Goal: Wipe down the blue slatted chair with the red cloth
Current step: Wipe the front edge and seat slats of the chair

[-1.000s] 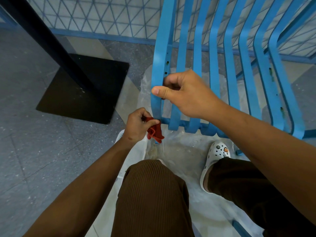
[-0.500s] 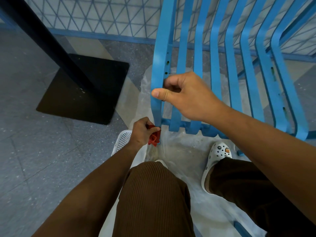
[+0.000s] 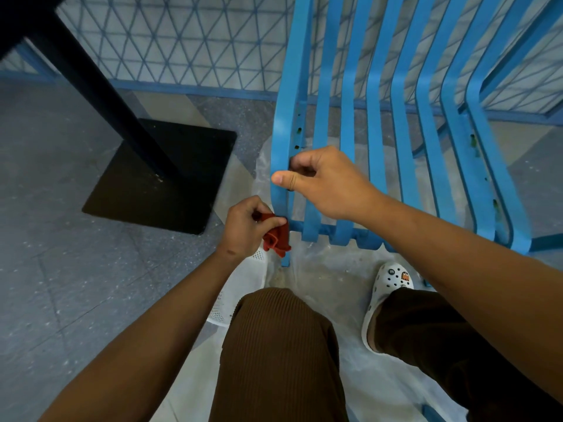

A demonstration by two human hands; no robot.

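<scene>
Nearest the camera, brown ribbed trousers (image 3: 280, 354) and a white clog (image 3: 387, 300) are seen above plastic sheeting (image 3: 329, 269). The red cloth (image 3: 276, 237) is pinched in the left hand (image 3: 248, 228) and pressed against the lower end of the outermost slat of the blue slatted chair (image 3: 377, 123). That slat is gripped higher up by the right hand (image 3: 329, 182), fingers curled round it. Beyond, a black table base (image 3: 158, 175) stands on the grey floor (image 3: 54, 226).

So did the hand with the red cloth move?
Barely. The left hand keeps the red cloth at the blue chair's bottom left corner, as before.
</scene>
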